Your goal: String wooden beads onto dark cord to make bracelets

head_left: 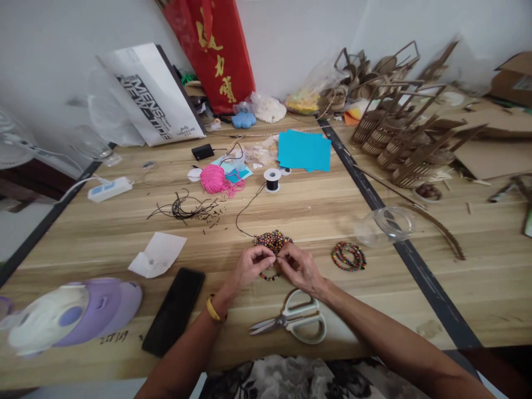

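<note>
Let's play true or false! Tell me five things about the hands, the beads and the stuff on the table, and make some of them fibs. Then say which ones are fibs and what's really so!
1. The left hand and right hand are close together by a bundle of beads. True.

2. The right hand is holding scissors. False: the scissors are lying on the table.

3. The ball of yarn is green. False: the ball of yarn is pink.

4. A spool of black cord stands farther away than the beads. True.

5. The phone is to the right of the scissors. False: the phone is to their left.
</note>
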Tool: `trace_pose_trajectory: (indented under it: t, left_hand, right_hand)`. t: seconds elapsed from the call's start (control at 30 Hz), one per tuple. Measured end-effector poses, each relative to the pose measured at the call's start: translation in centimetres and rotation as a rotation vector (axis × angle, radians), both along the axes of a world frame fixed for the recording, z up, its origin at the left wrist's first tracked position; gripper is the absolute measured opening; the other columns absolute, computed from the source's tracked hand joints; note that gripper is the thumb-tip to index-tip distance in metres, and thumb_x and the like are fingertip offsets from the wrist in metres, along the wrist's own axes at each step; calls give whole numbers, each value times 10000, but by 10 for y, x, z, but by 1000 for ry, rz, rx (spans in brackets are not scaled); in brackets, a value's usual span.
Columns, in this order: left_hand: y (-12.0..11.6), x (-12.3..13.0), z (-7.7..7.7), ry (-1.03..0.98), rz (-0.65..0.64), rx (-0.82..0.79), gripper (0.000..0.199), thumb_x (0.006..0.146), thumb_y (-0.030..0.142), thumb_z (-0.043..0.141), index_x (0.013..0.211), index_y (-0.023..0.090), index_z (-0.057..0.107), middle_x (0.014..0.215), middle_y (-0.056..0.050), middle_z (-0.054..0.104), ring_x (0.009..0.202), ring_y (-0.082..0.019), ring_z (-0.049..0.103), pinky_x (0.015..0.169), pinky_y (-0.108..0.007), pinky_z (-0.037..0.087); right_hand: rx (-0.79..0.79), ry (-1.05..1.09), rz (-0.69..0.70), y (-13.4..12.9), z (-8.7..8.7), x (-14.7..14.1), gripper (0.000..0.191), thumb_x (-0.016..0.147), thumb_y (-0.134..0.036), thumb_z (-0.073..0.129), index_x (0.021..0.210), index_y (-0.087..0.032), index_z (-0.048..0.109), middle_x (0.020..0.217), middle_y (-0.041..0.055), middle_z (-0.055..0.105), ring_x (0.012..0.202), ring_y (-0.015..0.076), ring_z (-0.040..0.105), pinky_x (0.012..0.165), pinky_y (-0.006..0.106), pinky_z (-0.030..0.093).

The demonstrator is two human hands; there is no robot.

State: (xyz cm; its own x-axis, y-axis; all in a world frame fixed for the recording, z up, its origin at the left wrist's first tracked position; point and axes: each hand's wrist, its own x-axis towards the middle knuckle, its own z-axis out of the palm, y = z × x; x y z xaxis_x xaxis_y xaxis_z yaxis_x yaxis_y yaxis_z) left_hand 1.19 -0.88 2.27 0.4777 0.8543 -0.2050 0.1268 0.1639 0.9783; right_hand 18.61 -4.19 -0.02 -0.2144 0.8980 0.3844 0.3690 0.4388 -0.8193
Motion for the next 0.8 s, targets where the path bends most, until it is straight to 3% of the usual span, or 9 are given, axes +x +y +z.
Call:
trace_pose_trajectory:
  t: [0.17,0.4,0.6,0.8]
  left_hand:
    - [1,-1,1,33,-7,51,272,738,389,650,714,123,594,638,-4,575,596,-93,505,577,-201,413]
    - [1,-1,2,94,1,148,180,766,304,611,751,125,622,677,-19,609,634,-115,528,602,-214,426]
    - [-2,0,-2,208,17,286,138,777,245,593,753,124,655,705,-35,657,652,-131,562,623,-226,432]
    - [-1,-2,-10,125,33,194,226,771,304,620,876,111,673,777,-64,691,697,-145,600,659,-242,468]
  right_hand:
    - [29,-10,21,0,1,-1,100,890,-197,501,815,-175,563,695,20,583,614,123,517,545,224,410]
    - [45,-16,15,1,-5,-1,127,894,-232,524,992,-183,590,740,34,619,651,141,566,587,241,460]
    - [60,-35,45,2,-4,1,104,913,-212,498,858,-184,582,710,28,593,647,138,548,605,243,450]
    - [53,-32,89,3,3,1,120,930,-201,473,869,-183,575,746,37,580,687,145,542,631,256,446]
